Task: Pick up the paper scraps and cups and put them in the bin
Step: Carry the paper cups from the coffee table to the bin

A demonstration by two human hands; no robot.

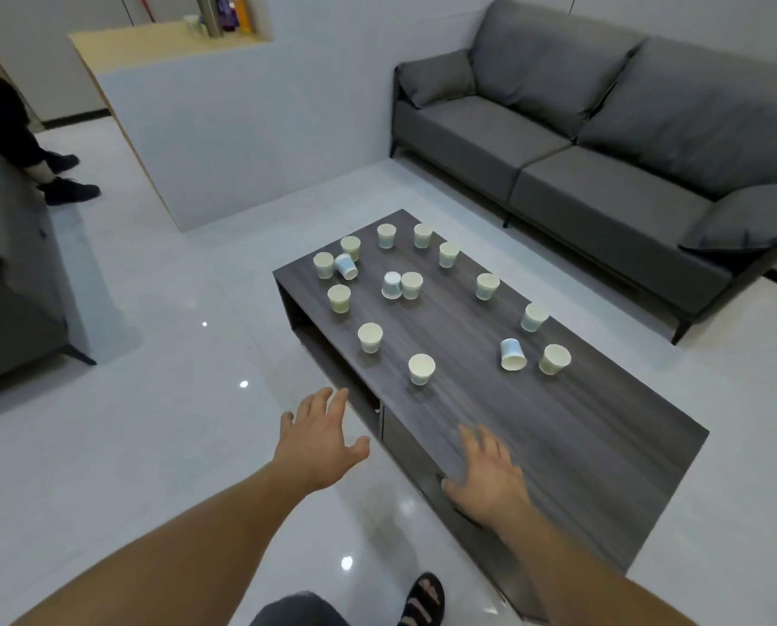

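Note:
Several small paper cups stand scattered on a dark wood coffee table [581, 445]. The nearest cup [421, 369] stands upright; another upright one [370, 337] is to its left. A blue cup [512, 354] lies tipped by a pale cup [554, 359] on the right. My left hand [316, 438] hovers with fingers spread over the floor, just off the table's near left corner. My right hand [490, 476] is spread flat above the table's near edge. Neither hand holds anything. No bin or paper scraps are in view.
A grey sofa [603, 142] runs along the far right, close behind the table. A white partition counter [242, 119] stands at the back. On the left is a grey seat [12, 273], with a seated person's legs [39, 160]. Glossy white floor surrounds the table.

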